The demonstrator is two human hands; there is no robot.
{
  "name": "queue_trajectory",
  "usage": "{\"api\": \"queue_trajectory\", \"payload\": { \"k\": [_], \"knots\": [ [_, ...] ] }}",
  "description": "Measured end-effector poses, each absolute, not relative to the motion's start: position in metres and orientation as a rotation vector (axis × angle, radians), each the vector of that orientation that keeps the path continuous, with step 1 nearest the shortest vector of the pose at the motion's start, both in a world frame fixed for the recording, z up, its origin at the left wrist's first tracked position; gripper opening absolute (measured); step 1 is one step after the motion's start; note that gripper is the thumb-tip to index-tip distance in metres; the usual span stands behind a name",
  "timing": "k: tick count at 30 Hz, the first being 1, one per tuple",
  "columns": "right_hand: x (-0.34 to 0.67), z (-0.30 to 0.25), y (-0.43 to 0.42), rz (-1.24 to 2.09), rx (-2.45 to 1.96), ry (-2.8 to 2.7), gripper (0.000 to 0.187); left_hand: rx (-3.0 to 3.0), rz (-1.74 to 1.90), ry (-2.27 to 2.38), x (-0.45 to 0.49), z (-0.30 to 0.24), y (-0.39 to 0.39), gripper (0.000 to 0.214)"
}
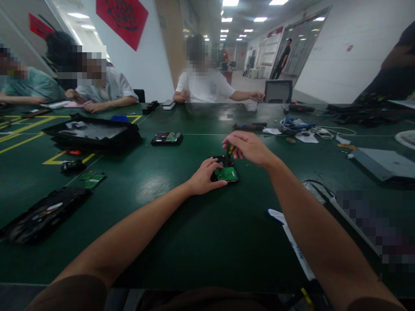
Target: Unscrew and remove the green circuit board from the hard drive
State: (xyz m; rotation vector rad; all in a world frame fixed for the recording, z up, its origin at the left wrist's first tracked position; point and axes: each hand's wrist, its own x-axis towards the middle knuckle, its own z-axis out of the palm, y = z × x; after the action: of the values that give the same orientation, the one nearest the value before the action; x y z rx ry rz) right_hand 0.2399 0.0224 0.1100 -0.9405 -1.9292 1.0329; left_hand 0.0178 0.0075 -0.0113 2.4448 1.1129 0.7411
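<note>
A hard drive (227, 174) lies on the green table in front of me, its green circuit board facing up. My left hand (205, 176) grips the drive by its left side, thumb along the near edge and fingers over the far part. Above the drive, my right hand (248, 149) holds a screwdriver (230, 150) with a black and yellow handle, upright between the fingertips. The screwdriver's tip points down at the drive, close to the board's far edge; whether it sits in a screw is too small to tell. Tiny bits, perhaps screws, lie right of the drive.
Another hard drive (166, 138) lies farther back. To the left are a black tray (92, 131), a loose circuit board (92, 179) and a black casing (45, 214). Cables (300, 125) and a grey metal box (382, 164) are on the right. Several people sit across the table.
</note>
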Motion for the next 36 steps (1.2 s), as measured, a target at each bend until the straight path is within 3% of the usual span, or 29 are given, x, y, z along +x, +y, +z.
{"api": "queue_trajectory", "payload": {
  "k": [13,20,30,36],
  "knots": [
    [0.2417,0.1106,0.022,0.901,-0.987,-1.908,0.017,2.443,0.74,1.109,0.0169,-0.0117,0.0075,0.068],
    [0.2408,0.1091,0.0234,1.033,-0.931,-1.927,0.027,2.445,0.753,1.105,0.0176,-0.0135,0.0092,0.067],
    [0.2427,0.1096,0.0241,0.877,-0.987,-1.941,0.024,2.435,0.738,1.109,0.0178,-0.0105,0.0067,0.068],
    [0.2426,0.1088,0.024,0.944,-0.961,-1.926,0.018,2.444,0.754,1.1,0.0178,-0.0109,0.007,0.067]
  ]
}}
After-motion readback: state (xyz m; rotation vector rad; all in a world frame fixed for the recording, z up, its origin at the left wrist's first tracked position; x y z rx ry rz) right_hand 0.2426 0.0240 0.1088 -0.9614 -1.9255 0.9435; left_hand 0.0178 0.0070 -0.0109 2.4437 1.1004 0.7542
